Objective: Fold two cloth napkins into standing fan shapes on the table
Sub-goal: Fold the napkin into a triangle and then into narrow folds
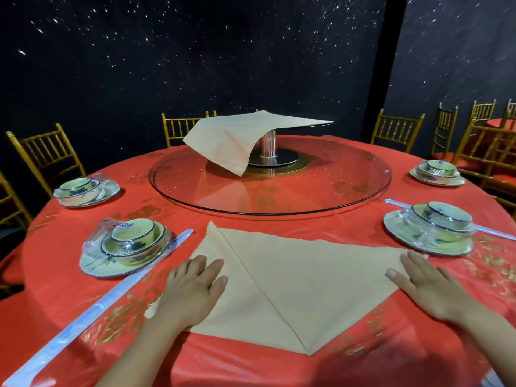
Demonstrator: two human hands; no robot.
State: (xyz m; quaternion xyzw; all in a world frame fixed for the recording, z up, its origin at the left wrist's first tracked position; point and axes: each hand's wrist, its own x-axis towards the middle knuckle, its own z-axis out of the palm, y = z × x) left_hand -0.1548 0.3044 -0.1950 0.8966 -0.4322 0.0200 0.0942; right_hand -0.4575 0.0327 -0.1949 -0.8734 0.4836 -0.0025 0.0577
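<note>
A tan cloth napkin [296, 280] lies flat on the red tablecloth in front of me, folded along a diagonal crease with one point toward me. My left hand [192, 286] rests flat on its left corner, fingers spread. Over on the napkin's right corner, my right hand [424, 283] presses flat, fingers apart. A second tan napkin [237, 135] is draped over the small raised stand at the centre of the glass turntable, one corner hanging down.
A large glass turntable [349, 196] fills the table's middle. Wrapped bowl-and-plate sets sit at near left [125, 247], far left [83, 189], near right [430, 230] and far right [437, 174]. Wrapped chopsticks [111, 297] lie by my left arm. Gold chairs [44, 155] ring the table.
</note>
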